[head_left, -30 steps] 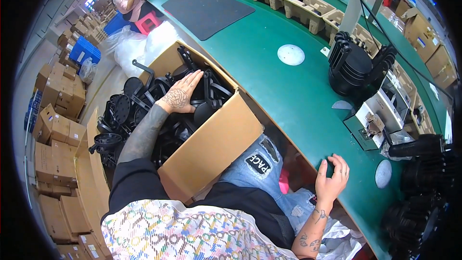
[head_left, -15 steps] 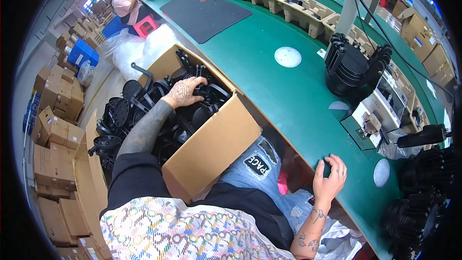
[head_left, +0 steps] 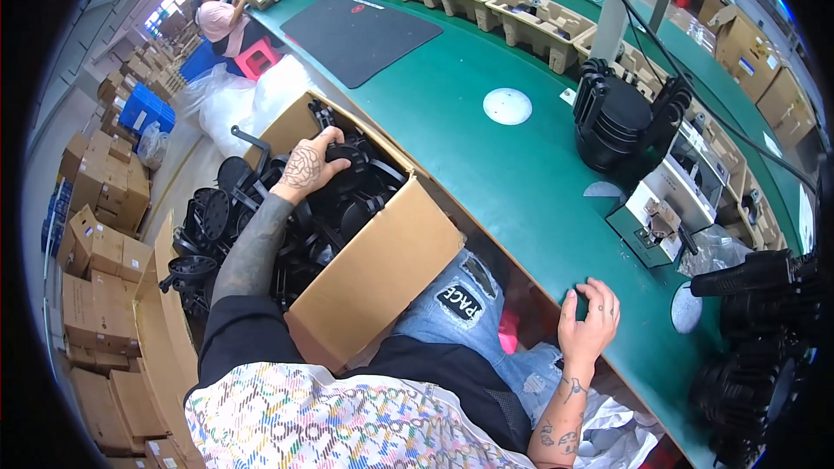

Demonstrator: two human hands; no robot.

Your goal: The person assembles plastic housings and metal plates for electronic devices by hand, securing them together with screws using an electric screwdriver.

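Observation:
My left hand (head_left: 304, 167) reaches into a cardboard box (head_left: 373, 269) heaped with black parts. Its thumb and fingers are closed round the edge of a black round plastic part (head_left: 350, 163). Other black parts (head_left: 208, 213) with discs and arms lie tangled beside my wrist and forearm. My right hand (head_left: 589, 323) is at the near edge of the green bench (head_left: 512, 226), palm partly turned up. Its fingers are loosely curved and apart, with nothing in them.
Stacked black round parts (head_left: 618, 122) stand by a white-and-grey fixture (head_left: 656, 226); more black parts (head_left: 751, 373) are at right. A dark mat (head_left: 360, 30) and beige trays (head_left: 539, 22) line the bench. A person (head_left: 221, 17) sits at far left; cartons (head_left: 109, 174) are stacked left.
My left hand has shifted slightly left and now grips a round black part, which shows raised among the others. My right hand stays at the bench edge. The view has shifted slightly.

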